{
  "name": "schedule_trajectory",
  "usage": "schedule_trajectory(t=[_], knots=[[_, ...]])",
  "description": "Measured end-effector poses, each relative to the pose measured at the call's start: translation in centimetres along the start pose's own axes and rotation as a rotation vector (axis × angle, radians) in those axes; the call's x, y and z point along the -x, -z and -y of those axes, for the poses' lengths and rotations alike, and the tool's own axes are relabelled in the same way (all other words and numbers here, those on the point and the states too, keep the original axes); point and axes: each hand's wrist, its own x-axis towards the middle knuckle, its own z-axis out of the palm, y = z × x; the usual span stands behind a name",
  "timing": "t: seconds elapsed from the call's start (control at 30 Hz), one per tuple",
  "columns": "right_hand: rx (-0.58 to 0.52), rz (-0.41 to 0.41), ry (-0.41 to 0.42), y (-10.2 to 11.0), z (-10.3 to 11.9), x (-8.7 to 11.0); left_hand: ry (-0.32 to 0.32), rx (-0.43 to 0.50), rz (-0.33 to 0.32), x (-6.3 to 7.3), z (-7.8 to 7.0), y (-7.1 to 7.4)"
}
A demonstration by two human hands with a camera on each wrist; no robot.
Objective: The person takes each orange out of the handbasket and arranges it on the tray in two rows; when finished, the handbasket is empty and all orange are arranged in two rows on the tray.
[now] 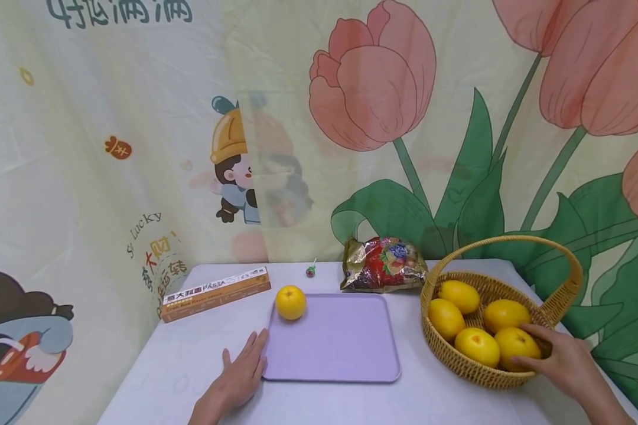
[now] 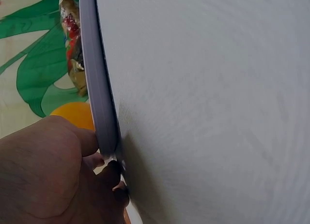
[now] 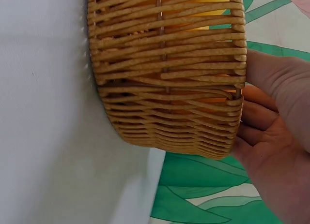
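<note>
In the head view a yellow orange (image 1: 290, 303) sits at the far left corner of a purple tray (image 1: 340, 342). My left hand (image 1: 239, 372) lies at the tray's left edge, fingers extended and touching the rim; the left wrist view shows that rim (image 2: 99, 79) close by the fingers. At the right, a wicker basket (image 1: 459, 363) with a tall handle holds several oranges (image 1: 477, 347). My right hand (image 1: 563, 360) reaches over its near right rim and grips the nearest right orange (image 1: 517, 348) between thumb and fingers. Basket wall (image 3: 164, 79) hides most of that grip in the right wrist view.
Behind the tray lie a shiny red and gold snack bag (image 1: 385, 264) and a small wrapped lollipop (image 1: 311, 271). A pasta box (image 1: 216, 294) rests at the back left of the white table (image 1: 191, 360). A printed cloth (image 1: 276, 71) hangs behind the table.
</note>
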Motion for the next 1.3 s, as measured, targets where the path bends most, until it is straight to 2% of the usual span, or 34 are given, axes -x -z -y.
schedule_trajectory(t=[0.2,0.33,0.5,0.7,0.83,1.0,1.13,1.3], knots=[[-0.081,-0.046,-0.086,-0.1,0.0,0.5,-0.004,0.007,-0.006,0.1,-0.1,0.1],[-0.189,-0.148,-0.152,-0.3,0.2,1.0,0.001,0.002,-0.004,0.1,0.1,0.0],[-0.389,-0.316,-0.138,-0.6,0.8,1.4,-0.006,0.006,-0.002,0.1,0.2,0.0],[-0.498,-0.411,-0.126,-0.3,2.3,1.7,-0.012,0.009,-0.010,0.4,0.0,0.1],[-0.520,-0.422,-0.111,0.2,3.6,1.7,-0.001,0.007,-0.003,0.5,-0.5,0.4],[-0.541,-0.397,-0.098,0.8,5.8,1.8,-0.006,0.004,-0.008,0.5,-0.7,0.5],[-0.571,-0.374,-0.012,0.8,8.1,1.8,-0.004,0.007,-0.016,0.5,-0.6,0.4],[-0.587,-0.351,0.135,-0.2,11.9,1.3,-0.013,0.018,-0.010,0.5,-0.6,0.3]])
